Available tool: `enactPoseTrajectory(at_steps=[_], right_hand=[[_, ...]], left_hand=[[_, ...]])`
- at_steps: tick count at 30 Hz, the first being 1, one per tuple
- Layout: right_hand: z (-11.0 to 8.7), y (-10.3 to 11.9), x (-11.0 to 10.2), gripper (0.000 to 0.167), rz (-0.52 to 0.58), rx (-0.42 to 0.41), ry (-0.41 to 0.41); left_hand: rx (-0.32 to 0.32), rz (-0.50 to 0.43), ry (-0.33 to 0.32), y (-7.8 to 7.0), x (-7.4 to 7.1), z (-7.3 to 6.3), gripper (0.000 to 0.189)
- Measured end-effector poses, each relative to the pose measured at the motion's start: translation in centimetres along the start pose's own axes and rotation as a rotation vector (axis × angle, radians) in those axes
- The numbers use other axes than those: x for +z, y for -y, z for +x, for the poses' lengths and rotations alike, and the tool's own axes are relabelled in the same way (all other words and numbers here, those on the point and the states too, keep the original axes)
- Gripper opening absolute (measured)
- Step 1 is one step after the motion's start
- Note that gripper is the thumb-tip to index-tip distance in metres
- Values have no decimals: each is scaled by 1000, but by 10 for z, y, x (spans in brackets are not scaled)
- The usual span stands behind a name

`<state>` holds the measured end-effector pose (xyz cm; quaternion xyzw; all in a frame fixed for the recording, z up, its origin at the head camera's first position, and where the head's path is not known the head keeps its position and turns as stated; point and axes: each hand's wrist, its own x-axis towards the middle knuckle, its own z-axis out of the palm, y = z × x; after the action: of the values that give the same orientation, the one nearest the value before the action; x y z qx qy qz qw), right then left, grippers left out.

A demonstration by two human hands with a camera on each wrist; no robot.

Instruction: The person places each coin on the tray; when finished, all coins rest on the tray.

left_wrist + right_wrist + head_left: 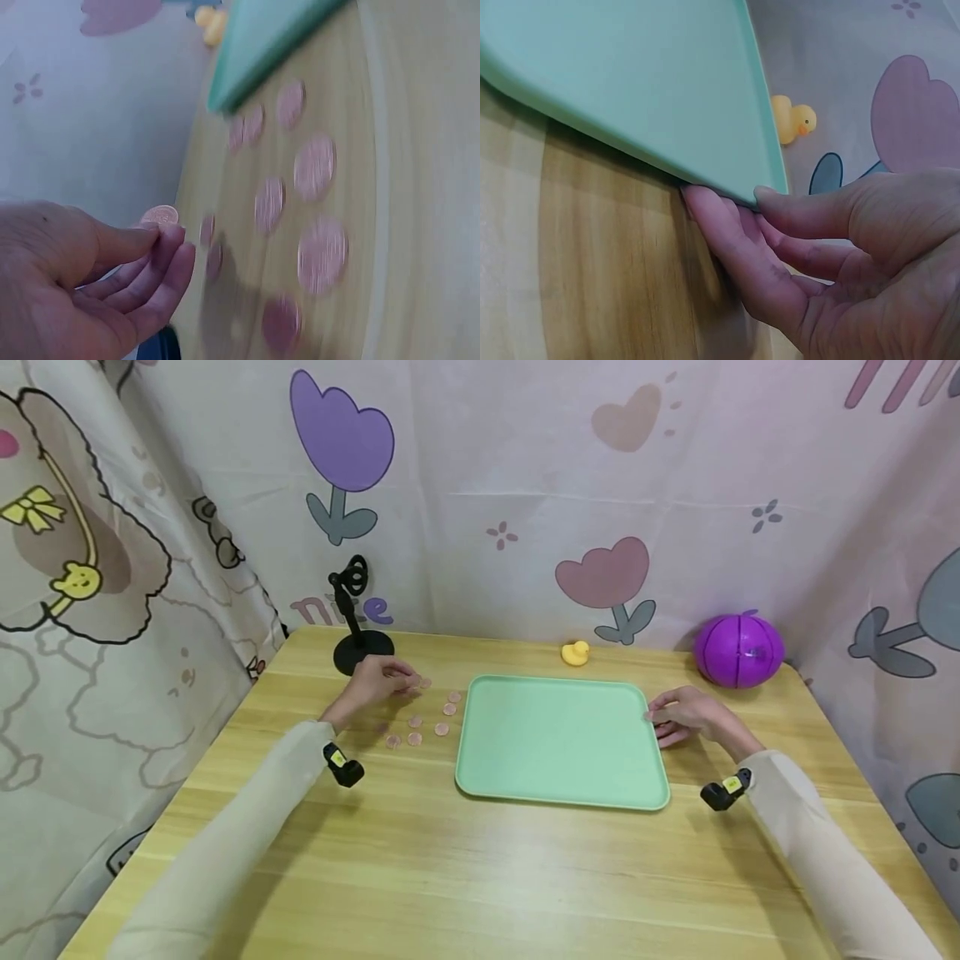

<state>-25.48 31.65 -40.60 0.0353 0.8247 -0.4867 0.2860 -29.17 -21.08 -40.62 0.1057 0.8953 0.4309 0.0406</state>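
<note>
My left hand (380,679) pinches a copper-coloured coin (160,215) between thumb and fingertips, raised above the table. Several more coins (415,739) lie scattered on the wood below it, left of the green tray (558,803); they look blurred in the left wrist view. At the tray's right side, my right hand (686,714) grips the rim. In the right wrist view its thumb rests on the top of the edge and the fingers curl beneath. The tray holds nothing on its flat surface.
A black stand (363,647) with a ring on top is behind the left hand. Beyond the tray sits a yellow rubber duck (575,653). A purple pumpkin-shaped object (738,651) occupies the back right corner of the wooden table (480,885). Patterned cloth (465,460) hangs behind.
</note>
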Motion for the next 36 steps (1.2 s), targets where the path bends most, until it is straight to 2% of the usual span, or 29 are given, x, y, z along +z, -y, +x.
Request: enactPoseTrajectory(at_steps=[5, 8, 13, 16, 20, 26, 30, 36], right_hand=[[-1, 0, -2, 40, 6, 10, 17], [-1, 0, -3, 39, 8, 14, 21], [1, 0, -2, 43, 20, 16, 16], [2, 0, -1, 43, 10, 17, 18], [2, -1, -1, 41, -1, 9, 25], [-1, -3, -4, 41, 9, 16, 21], [0, -3, -4, 43, 2, 8, 20], [2, -2, -3, 43, -3, 5, 23]], left_hand=[[-82, -168, 119, -23, 18, 2, 24], [-110, -205, 166, -33, 29, 4, 25], [-131, -279, 179, -41, 46, 11, 22], [-166, -322, 176, -44, 60, 16, 21], [-159, -277, 156, -52, 81, 24, 21], [-98, -261, 145, -67, 107, 38, 16], [-83, -248, 137, -73, 120, 46, 14], [-56, -162, 130, -77, 134, 53, 13]])
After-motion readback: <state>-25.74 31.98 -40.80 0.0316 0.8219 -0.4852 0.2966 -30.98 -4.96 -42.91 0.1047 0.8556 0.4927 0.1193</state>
